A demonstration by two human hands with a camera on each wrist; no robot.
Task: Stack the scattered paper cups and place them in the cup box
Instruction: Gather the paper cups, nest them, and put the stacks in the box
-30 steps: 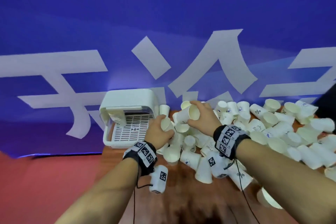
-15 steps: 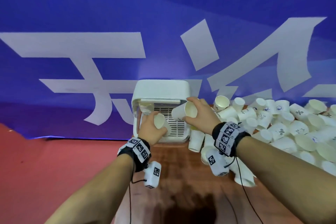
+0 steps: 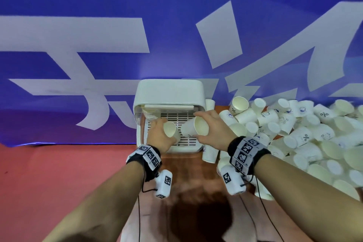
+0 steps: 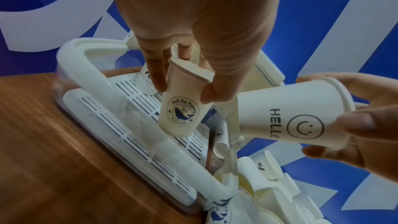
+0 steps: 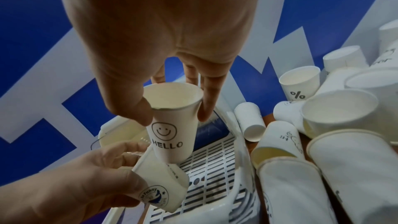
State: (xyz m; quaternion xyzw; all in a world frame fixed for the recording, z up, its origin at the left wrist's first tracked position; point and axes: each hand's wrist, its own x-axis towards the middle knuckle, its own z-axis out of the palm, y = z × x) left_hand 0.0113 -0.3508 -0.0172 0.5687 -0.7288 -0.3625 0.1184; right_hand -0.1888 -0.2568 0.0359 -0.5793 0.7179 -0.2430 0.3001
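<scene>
On cups (image 5: 170,135): "HELLO", "FOR LIFE".

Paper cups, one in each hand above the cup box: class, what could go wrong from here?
1. The left hand squeezes the whale cup so its rim looks flattened; nesting may jam.
2. The HELLO cup, pinched by the right hand, points base-first at it; misalignment could slip.
3. The loose pile crowds the cup box.

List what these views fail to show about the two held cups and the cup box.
- Cup box: cups stacked under its lid, count hidden, head view.
- Whale cup: rim covered by left hand, left wrist view.
- HELLO cup: far side unseen behind right hand, right wrist view.
</scene>
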